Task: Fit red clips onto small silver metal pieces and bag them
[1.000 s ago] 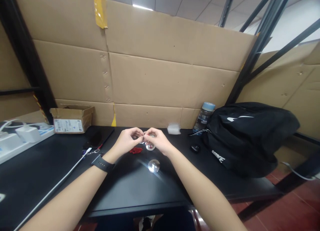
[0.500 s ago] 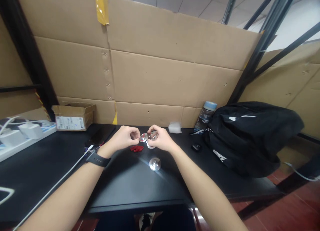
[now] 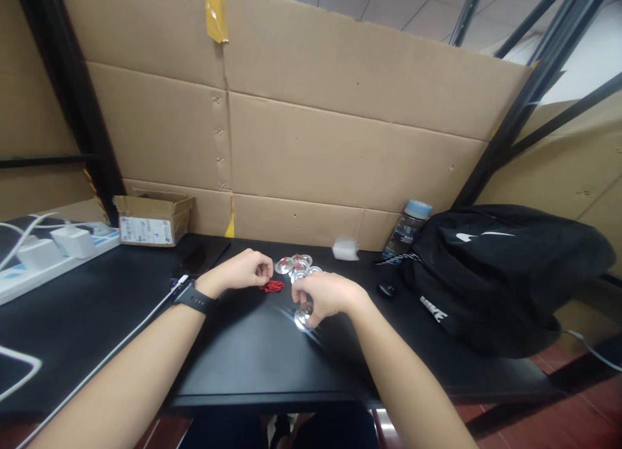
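Observation:
My right hand [image 3: 328,295] reaches down over a shiny silver domed disc [image 3: 302,319] near the middle of the table. Its thumb and fingers close around the disc's edge. My left hand [image 3: 250,268] has its fingers curled together, the tips at a small bundle of red cord [image 3: 275,286] on the table. Just beyond both hands lies a cluster of silver discs [image 3: 284,265], several of them with a bit of red at the centre. My right hand partly covers the nearest discs of that cluster.
A white packet [image 3: 345,249], a blue-capped bottle [image 3: 408,229] and a small black object [image 3: 387,289] lie near a black backpack [image 3: 505,274]. To the left are an open cardboard box [image 3: 153,221], a power strip [image 3: 58,258] and a white cable [image 3: 116,352]. Cardboard walls the back.
My right hand has moved from the cluster toward me, onto the separate disc. My left hand has let go of a disc, which now lies in the cluster, and is at the red cord.

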The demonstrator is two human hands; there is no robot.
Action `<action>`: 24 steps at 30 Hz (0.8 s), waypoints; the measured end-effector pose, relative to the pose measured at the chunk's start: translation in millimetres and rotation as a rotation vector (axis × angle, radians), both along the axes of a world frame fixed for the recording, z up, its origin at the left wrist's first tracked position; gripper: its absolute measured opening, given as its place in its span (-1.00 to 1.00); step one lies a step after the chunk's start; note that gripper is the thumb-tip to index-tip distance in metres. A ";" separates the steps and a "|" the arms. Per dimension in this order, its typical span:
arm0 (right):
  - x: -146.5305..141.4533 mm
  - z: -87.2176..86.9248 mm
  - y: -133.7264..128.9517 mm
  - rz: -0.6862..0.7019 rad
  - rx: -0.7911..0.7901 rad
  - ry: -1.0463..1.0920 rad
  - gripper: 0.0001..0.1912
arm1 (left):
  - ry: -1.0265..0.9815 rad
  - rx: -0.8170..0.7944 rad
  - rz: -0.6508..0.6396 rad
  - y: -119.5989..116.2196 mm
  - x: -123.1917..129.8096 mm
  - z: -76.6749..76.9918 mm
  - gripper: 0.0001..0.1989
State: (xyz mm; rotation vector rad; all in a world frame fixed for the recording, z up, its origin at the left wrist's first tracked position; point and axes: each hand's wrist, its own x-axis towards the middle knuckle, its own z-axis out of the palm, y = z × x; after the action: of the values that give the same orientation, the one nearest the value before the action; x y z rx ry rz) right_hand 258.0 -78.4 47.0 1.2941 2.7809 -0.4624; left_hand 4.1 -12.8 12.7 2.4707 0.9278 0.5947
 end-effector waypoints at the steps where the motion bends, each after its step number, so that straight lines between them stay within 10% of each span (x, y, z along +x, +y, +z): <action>1: -0.4 -1.4 0.5 0.002 -0.007 -0.006 -0.55 | -0.008 -0.001 0.001 0.5 -0.5 -0.5 -0.84; 13: 12.5 -6.2 20.7 -0.010 -0.213 0.065 -0.47 | 0.017 0.048 0.010 1.7 -1.6 -1.6 -0.84; 19: 21.6 -23.1 44.4 -0.103 0.273 0.229 -0.69 | -0.022 0.103 0.059 3.2 -2.7 -1.8 -0.84; 24: 18.7 -41.1 56.8 -0.068 0.296 0.202 -0.58 | -0.061 0.120 0.070 4.9 -1.3 -5.2 -0.85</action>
State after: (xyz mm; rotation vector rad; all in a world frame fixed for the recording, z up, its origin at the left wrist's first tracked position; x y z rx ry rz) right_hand 276.6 -21.6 5.9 1.4783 3.0739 -0.1978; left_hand 2.8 -7.9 7.5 2.5181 0.9850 0.7662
